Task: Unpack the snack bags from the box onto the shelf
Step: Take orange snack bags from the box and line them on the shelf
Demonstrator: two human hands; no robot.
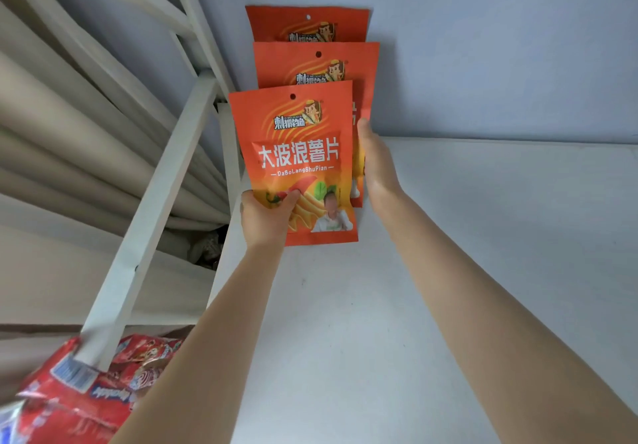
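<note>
Three orange snack bags stand in a row on the white shelf [448,236], one behind another toward the wall. My left hand [266,219] grips the lower left corner of the front bag [297,153], thumb over its face. Straight fingers of my right hand [374,164] lie along the right edge of the middle bag [328,64], just behind the front one. The rear bag [307,22] leans against the blue-grey wall. The box is out of view.
A white shelf frame post [152,222] slants across the left side, with beige curtain folds [69,126] behind it. Red snack packets [86,392] lie at the lower left, below the shelf. Bare shelf surface stretches to the right of the bags.
</note>
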